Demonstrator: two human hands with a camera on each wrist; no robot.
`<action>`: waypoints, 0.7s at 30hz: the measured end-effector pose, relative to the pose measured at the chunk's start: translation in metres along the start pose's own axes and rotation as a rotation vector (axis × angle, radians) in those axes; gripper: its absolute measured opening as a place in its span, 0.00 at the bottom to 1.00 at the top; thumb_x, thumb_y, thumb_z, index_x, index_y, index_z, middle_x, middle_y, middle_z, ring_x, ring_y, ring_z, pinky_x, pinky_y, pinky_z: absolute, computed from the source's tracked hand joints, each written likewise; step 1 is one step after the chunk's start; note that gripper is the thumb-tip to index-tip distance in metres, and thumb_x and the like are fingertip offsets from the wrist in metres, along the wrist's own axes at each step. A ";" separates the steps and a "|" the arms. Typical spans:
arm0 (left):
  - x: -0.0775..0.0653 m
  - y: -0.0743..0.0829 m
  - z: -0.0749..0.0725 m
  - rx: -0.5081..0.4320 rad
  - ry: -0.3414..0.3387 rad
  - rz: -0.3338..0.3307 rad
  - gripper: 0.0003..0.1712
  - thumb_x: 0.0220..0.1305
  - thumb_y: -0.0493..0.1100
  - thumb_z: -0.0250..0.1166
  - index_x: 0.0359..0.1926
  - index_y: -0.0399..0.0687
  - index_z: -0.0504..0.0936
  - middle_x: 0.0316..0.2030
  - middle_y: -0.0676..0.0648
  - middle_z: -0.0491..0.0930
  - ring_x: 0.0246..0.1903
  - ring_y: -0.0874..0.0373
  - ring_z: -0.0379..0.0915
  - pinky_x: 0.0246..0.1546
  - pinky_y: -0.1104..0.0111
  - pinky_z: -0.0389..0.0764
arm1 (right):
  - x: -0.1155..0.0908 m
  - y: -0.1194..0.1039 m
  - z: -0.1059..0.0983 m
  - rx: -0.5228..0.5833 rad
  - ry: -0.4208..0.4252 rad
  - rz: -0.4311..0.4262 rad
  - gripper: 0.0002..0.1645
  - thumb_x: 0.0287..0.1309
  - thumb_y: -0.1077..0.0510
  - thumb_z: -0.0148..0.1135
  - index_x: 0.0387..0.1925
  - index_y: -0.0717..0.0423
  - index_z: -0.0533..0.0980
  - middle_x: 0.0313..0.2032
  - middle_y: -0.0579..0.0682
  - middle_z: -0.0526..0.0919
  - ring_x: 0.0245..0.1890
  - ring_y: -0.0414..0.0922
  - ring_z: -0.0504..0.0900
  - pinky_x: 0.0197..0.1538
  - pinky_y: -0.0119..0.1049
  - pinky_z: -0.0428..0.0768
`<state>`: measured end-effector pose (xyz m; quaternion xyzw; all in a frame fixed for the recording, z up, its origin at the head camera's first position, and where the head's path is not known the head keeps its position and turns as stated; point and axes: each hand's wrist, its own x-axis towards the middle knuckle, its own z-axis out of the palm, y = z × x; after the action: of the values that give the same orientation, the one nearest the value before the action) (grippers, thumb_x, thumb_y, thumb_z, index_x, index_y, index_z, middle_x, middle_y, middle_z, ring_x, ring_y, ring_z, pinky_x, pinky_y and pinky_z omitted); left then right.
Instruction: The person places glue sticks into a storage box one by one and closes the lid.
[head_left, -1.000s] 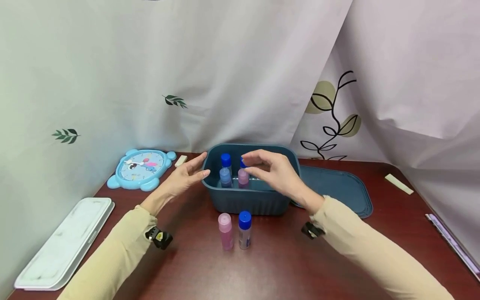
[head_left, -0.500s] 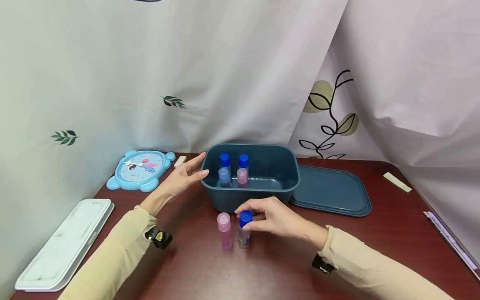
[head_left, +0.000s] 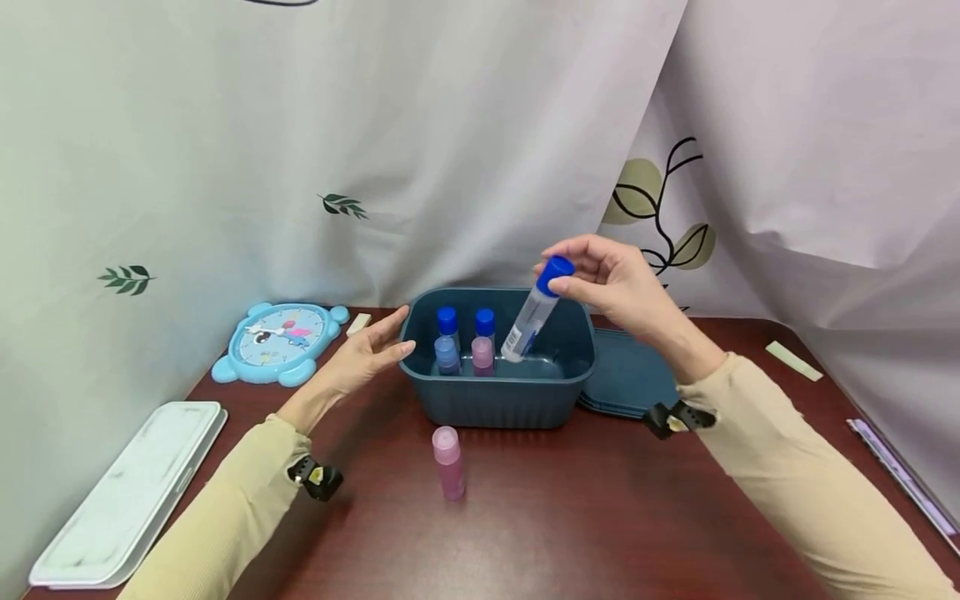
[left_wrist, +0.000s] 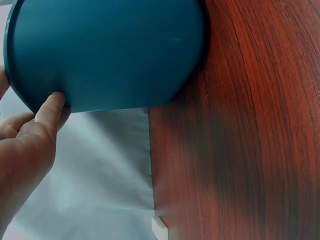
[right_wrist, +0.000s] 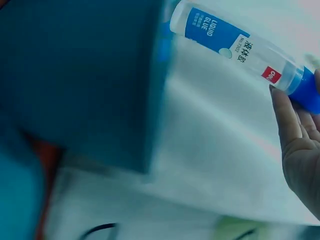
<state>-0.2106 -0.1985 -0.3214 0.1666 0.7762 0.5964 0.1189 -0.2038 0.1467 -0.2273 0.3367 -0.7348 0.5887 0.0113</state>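
Observation:
My right hand [head_left: 611, 279] pinches the blue cap of a clear liquid glue bottle [head_left: 529, 323], its label readable in the right wrist view. The bottle [right_wrist: 235, 42] tilts, its bottom end over the dark blue bin [head_left: 498, 404]. Against the bin's left end my left hand [head_left: 365, 357] rests with fingers extended; in the left wrist view a fingertip touches the outer wall [left_wrist: 110, 55]. Inside the bin, toward its left, stand two blue-capped bottles [head_left: 447, 320] [head_left: 485, 322], a blue bottle [head_left: 447, 354] and a pink bottle [head_left: 482, 354]. Another pink bottle [head_left: 449, 467] stands upright in front.
The bin's lid [head_left: 628, 379] lies flat at its right, partly behind my right arm. On the left are a light-blue toy clock [head_left: 283, 340] and a white case [head_left: 123, 496]. A purple strip [head_left: 900, 475] lies at the right edge. Curtain [head_left: 450, 167] hangs behind.
My right hand went down to the blue-capped glue bottle on the table, gripped its cap and lifted it up and right over the bin. The left hand stayed at the bin's end.

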 end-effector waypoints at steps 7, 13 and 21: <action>0.000 -0.001 0.000 0.003 -0.002 0.000 0.40 0.68 0.43 0.56 0.74 0.43 0.44 0.73 0.40 0.45 0.70 0.40 0.47 0.62 0.56 0.61 | 0.028 0.061 -0.006 -0.125 -0.118 0.190 0.20 0.59 0.63 0.61 0.52 0.67 0.72 0.49 0.61 0.81 0.42 0.40 0.82 0.51 0.35 0.80; -0.001 -0.001 0.001 0.000 0.008 -0.010 0.41 0.68 0.44 0.57 0.74 0.44 0.45 0.73 0.41 0.45 0.69 0.40 0.48 0.62 0.54 0.61 | 0.039 0.081 -0.005 -0.151 -0.304 0.311 0.18 0.59 0.65 0.60 0.51 0.66 0.72 0.53 0.65 0.77 0.50 0.50 0.80 0.55 0.44 0.77; -0.001 -0.001 0.000 -0.003 0.013 -0.018 0.41 0.68 0.45 0.56 0.74 0.45 0.45 0.73 0.41 0.45 0.70 0.40 0.48 0.63 0.53 0.61 | 0.046 0.085 -0.001 -0.262 -0.442 0.349 0.16 0.59 0.68 0.59 0.50 0.67 0.72 0.53 0.64 0.76 0.53 0.55 0.77 0.56 0.45 0.77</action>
<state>-0.2098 -0.1993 -0.3224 0.1557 0.7775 0.5975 0.1195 -0.2827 0.1323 -0.2810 0.3210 -0.8358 0.3946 -0.2065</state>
